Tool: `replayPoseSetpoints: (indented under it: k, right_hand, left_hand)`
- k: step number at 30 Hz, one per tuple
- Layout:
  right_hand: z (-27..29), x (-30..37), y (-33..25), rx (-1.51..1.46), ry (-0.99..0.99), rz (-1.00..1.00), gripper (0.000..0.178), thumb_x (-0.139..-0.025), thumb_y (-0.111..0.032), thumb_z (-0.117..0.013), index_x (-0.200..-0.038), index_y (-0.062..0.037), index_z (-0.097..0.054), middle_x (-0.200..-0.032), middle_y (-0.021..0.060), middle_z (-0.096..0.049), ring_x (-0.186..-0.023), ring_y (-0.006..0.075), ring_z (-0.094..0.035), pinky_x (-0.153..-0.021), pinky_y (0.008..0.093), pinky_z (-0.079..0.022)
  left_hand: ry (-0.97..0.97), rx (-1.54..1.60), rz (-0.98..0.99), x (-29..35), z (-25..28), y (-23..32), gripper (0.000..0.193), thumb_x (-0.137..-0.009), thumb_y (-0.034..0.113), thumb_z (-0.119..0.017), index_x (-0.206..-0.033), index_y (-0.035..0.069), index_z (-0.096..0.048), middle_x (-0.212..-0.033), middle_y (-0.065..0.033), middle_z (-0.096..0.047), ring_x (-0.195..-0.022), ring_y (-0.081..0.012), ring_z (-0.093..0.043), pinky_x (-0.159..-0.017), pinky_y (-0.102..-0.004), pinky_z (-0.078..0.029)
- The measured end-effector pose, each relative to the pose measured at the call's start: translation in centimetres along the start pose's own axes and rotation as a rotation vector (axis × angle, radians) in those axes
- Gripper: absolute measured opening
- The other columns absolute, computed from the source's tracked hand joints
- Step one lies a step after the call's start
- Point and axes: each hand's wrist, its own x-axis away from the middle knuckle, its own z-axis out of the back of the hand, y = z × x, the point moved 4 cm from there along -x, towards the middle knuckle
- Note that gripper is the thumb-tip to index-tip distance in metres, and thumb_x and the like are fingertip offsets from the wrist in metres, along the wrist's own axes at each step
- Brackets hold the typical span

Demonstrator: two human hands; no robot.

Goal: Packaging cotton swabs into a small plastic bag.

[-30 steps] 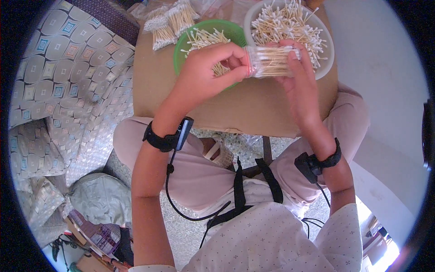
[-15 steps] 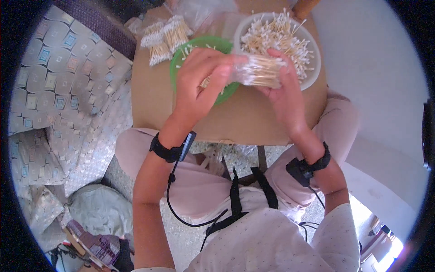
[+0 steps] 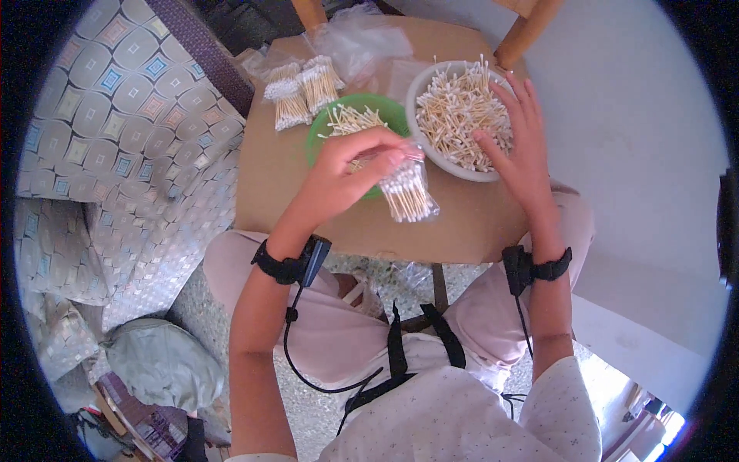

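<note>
My left hand (image 3: 350,173) pinches the top of a small clear bag of cotton swabs (image 3: 408,196), which hangs over the board's near part. Inside it the swabs lie side by side, white tips at both ends. My right hand (image 3: 526,138) is over the right side of a white bowl (image 3: 419,146), its fingers spread and nothing seen in them. Loose cotton swabs (image 3: 462,115) fill that bowl in a heap. Partly behind my left hand stands a green basket (image 3: 315,138) with more loose swabs (image 3: 354,119).
Several filled swab bags (image 3: 304,88) lie at the board's far left. Beside them, at the back, are crumpled clear plastic bags (image 3: 358,46). Everything rests on a brown cardboard-like surface (image 3: 269,192). Wooden posts (image 3: 527,35) rise behind it, and a pale wall (image 3: 639,154) stands to the right.
My right hand has let go of the swab bag and moved right, over the white bowl. My left hand has lowered the bag, which now hangs from its fingers.
</note>
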Motion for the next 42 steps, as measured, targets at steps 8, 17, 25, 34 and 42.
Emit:
replayPoseSetpoints:
  k: [8, 17, 25, 34, 42]
  right_hand:
    - [-2.4, 0.9, 0.9, 0.034, -0.263, -0.133, 0.044, -0.082, -0.035, -0.069, -0.12, -0.0145, -0.06, -0.13, 0.0084, -0.056, -0.126, 0.0294, -0.048, -0.109, 0.0516, -0.027]
    - [-2.6, 1.0, 1.4, -0.147, 0.021, -0.169, 0.022, -0.086, -0.024, -0.066, -0.104, -0.0129, -0.065, -0.12, 0.0076, -0.064, -0.115, 0.0285, -0.056, -0.107, 0.0495, -0.029]
    - [-2.4, 1.1, 2.3, -0.322, 0.229, -0.247, 0.014, -0.087, -0.015, -0.065, -0.1, -0.0095, -0.064, -0.113, 0.006, -0.065, -0.108, 0.0253, -0.058, -0.101, 0.0407, -0.035]
    - [-1.8, 1.9, 1.8, -0.879, 0.305, -0.398, 0.009, -0.094, -0.007, -0.056, -0.102, -0.004, -0.057, -0.094, 0.0068, -0.064, -0.084, 0.0117, -0.059, -0.076, 0.0268, -0.048]
    - [-3.0, 2.0, -1.7, -1.177, 0.076, -0.361, 0.009, -0.094, -0.008, -0.058, -0.102, -0.0036, -0.058, -0.087, 0.0063, -0.066, -0.075, 0.0132, -0.063, -0.068, 0.0266, -0.05]
  left_hand:
    - [-0.097, -0.367, 0.004, -0.7, -2.0, -1.1, 0.013, -0.093, 0.015, -0.058, -0.099, 0.003, -0.059, -0.097, -0.008, -0.066, -0.091, -0.0185, -0.064, -0.084, -0.031, -0.049]
    - [0.06, -0.247, -0.016, -0.8, -0.9, -2.0, 0.021, -0.097, 0.018, -0.052, -0.107, 0.002, -0.062, -0.104, -0.0068, -0.067, -0.098, -0.0164, -0.062, -0.088, -0.029, -0.047]
    - [0.286, -0.14, -0.045, -1.3, 0.6, -1.7, 0.023, -0.099, 0.02, -0.05, -0.111, 0.003, -0.06, -0.11, -0.0065, -0.065, -0.103, -0.0151, -0.06, -0.092, -0.0294, -0.045]
    - [0.258, -0.499, -0.244, -2.6, -1.4, 0.1, 0.03, -0.088, 0.024, -0.065, -0.114, 0.009, -0.064, -0.111, -0.0051, -0.064, -0.114, -0.024, -0.053, -0.098, -0.0375, -0.038]
    - [0.34, -0.763, -0.453, -4.0, -2.6, 2.1, 0.013, -0.074, 0.023, -0.075, -0.083, 0.013, -0.072, -0.12, -0.0014, -0.058, -0.123, -0.0304, -0.042, -0.105, -0.0446, -0.031]
